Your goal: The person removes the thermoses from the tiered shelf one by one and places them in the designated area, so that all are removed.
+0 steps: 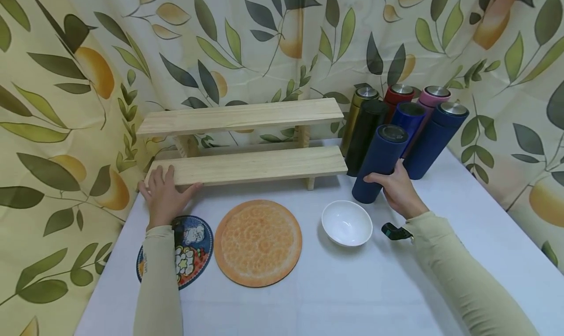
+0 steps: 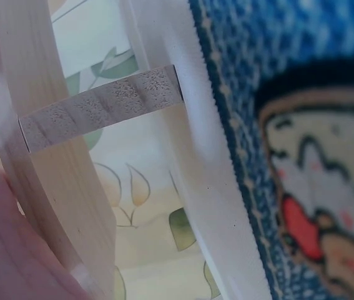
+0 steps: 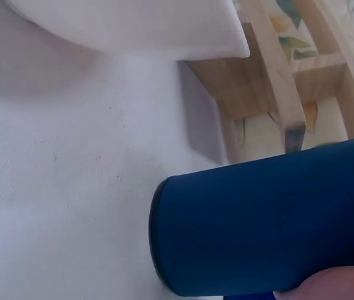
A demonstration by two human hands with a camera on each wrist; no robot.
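My right hand (image 1: 403, 191) grips a dark blue thermos (image 1: 380, 162) around its lower half, thumb on the near side. In the right wrist view the thermos (image 3: 264, 225) lies across the picture, its dark-rimmed base showing against the white tablecloth. My left hand (image 1: 166, 196) rests with spread fingers on the left end of the lower board of a two-tier wooden rack (image 1: 255, 165). In the left wrist view the palm (image 2: 14, 244) lies against the edge of that board, beside a wooden leg (image 2: 102, 109).
Several other thermoses, including gold (image 1: 359, 110), black (image 1: 367, 135), red (image 1: 396, 98) and pink (image 1: 429, 101), stand at the back right. A white bowl (image 1: 346, 223), a round bread-patterned mat (image 1: 258, 243) and a cartoon mat (image 1: 196, 250) lie in front of the rack. A patterned curtain (image 1: 264, 42) hangs behind.
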